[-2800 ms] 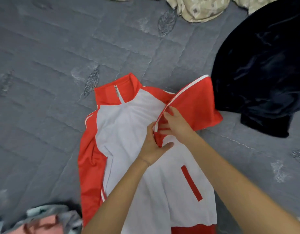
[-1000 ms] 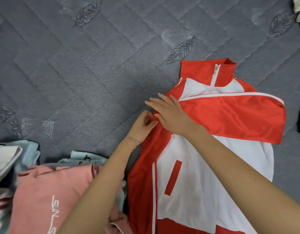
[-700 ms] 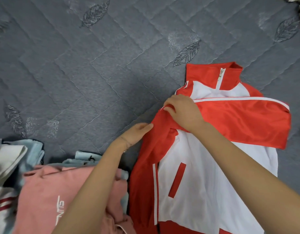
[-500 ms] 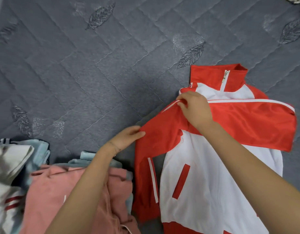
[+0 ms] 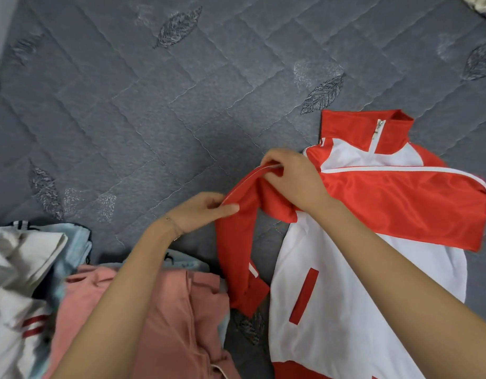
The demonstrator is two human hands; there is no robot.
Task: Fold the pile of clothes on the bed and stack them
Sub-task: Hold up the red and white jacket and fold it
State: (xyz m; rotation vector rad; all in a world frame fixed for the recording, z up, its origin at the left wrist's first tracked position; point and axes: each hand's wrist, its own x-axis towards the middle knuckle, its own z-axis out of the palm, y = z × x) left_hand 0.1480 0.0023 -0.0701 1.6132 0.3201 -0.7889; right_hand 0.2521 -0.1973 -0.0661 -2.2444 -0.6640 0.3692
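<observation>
A red and white zip jacket (image 5: 354, 291) lies face up on the grey quilted bed (image 5: 154, 119), collar pointing away from me. One red sleeve is folded across its chest. The other red sleeve (image 5: 236, 250) is lifted off the bed at the jacket's left side. My right hand (image 5: 291, 181) grips that sleeve near the shoulder. My left hand (image 5: 200, 212) pinches the same sleeve lower down, and the cuff hangs down toward me.
A pink garment (image 5: 159, 324) lies at the lower left, on light blue clothes (image 5: 77, 242). A white garment with red stripes (image 5: 20, 296) sits at the far left edge. A pale patterned cloth (image 5: 485, 5) shows at the top right corner.
One sleeve was laid across the chest. Both hands then went to the jacket's left side and lifted the other sleeve up and outward, off the bed.
</observation>
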